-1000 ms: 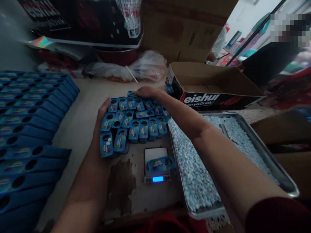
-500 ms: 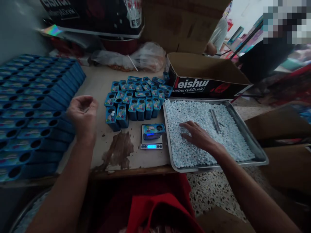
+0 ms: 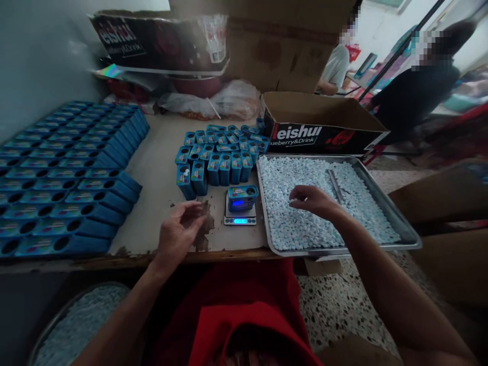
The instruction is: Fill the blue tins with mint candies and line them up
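My right hand is just over a metal tray filled with small pale blue-white tablets. Its fingers are pinched together, with a bit of white showing at the tips. Above the bare tabletop, left of a small digital scale, is my left hand, fingers curved and thumb apart, nothing visible between them. One blue tin with a round hole in its top stands on the lit scale. Behind it several similar blue tins are grouped, and a few white tablets lie on one of them.
Rows of blue tins fill the table's left side. A metal strip lies on the tablets. An open carton stands behind the tray, and plastic bags lie at the back. Below left is another tablet-filled container. Two people are beyond.
My left hand has moved right, from beside the tin rows towards the scale, and its fingers have opened. My right hand has lifted slightly and its spread fingers have closed. The view has shifted.
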A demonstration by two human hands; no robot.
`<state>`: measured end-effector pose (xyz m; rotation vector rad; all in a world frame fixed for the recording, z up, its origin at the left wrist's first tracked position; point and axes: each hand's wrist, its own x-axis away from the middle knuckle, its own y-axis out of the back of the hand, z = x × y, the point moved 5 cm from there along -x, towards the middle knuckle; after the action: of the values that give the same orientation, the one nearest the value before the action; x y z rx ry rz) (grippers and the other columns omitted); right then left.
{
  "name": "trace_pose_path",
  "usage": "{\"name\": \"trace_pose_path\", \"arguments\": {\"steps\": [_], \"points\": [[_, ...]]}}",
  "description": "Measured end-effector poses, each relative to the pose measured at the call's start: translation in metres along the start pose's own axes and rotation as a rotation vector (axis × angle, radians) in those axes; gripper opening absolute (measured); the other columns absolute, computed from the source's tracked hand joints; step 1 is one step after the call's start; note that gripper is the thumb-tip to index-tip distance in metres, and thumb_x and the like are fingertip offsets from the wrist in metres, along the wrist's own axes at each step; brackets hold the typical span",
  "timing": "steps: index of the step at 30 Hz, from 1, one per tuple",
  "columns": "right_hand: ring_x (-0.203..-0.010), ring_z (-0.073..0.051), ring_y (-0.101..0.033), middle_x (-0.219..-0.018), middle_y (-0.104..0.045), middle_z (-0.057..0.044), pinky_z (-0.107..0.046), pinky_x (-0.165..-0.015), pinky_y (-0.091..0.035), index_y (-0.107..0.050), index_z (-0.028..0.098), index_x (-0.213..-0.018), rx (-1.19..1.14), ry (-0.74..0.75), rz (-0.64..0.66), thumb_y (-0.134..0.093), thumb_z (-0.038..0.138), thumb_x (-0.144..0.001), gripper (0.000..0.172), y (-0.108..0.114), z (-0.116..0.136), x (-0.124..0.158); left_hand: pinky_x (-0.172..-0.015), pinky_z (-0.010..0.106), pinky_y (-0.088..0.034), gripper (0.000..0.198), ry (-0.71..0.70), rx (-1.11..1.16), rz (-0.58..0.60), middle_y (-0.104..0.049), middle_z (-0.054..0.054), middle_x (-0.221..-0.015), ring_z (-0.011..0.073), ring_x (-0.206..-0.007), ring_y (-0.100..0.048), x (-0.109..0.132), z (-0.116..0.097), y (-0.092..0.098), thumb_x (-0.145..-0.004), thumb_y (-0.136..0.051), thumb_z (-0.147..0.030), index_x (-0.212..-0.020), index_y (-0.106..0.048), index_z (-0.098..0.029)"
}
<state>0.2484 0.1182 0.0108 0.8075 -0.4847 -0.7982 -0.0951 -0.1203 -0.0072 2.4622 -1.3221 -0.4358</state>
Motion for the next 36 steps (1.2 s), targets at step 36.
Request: {"name": "trace_pose_path", "arguments": {"steps": [36], "points": [[-0.08,-0.019,-0.079,-0.086,-0.079,-0.01,-0.032,-0.083,-0.068,-0.066,0.012,-0.096,-1.901,-0.485,-0.075,-0.052,0.002,-0.101,0.018,-0.069,0.061,-0.013,-0.112,0.044,-0.051,0.029,-0.712,-0.245,0.042,-0.071,0.008,-0.124,0.0263,-0.121,-0.064,-0.06,-0.086,-0.11,-0.099,-0.06,-0.014,-0.125,-0.07,-0.024]]}}
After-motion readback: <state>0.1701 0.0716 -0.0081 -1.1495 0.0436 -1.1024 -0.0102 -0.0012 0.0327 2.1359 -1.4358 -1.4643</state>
